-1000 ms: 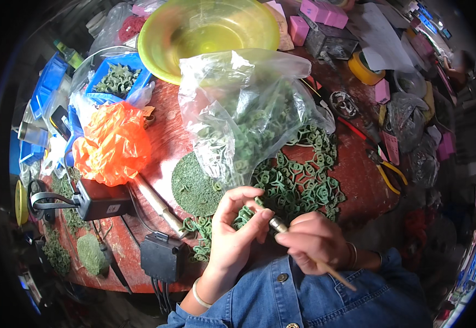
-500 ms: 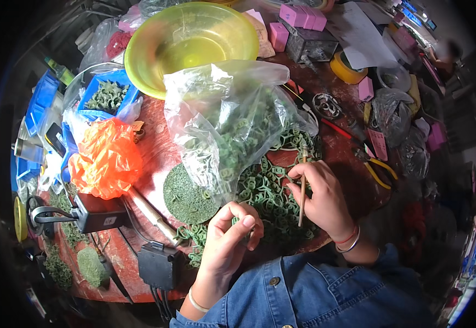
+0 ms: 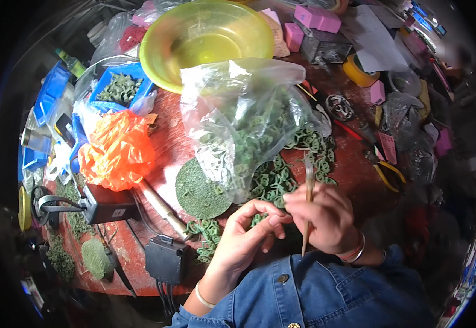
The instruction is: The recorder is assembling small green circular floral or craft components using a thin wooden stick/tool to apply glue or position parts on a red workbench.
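Note:
My right hand (image 3: 325, 218) grips a thin wooden stick (image 3: 307, 202) that stands nearly upright, its tip over a heap of small green curled rings (image 3: 281, 177) on the red table (image 3: 167, 147). My left hand (image 3: 249, 235) is curled beside it, thumb and fingertips pinched together and touching the right hand; what it pinches is too small to see. A flat green disc (image 3: 199, 188) lies just left of the hands. Above them a clear plastic bag (image 3: 243, 120) full of the green rings leans over the heap.
A yellow-green bowl (image 3: 205, 41) stands at the back. Crumpled orange plastic (image 3: 117, 150) and a blue tray of green pieces (image 3: 120, 87) lie to the left. A black box with cables (image 3: 167, 259) sits near the front edge. Yellow-handled pliers (image 3: 385, 172), tape and pink blocks crowd the right.
My right hand came back from the ring heap toward my left hand, turning the stick upright. The left hand rose slightly to meet it.

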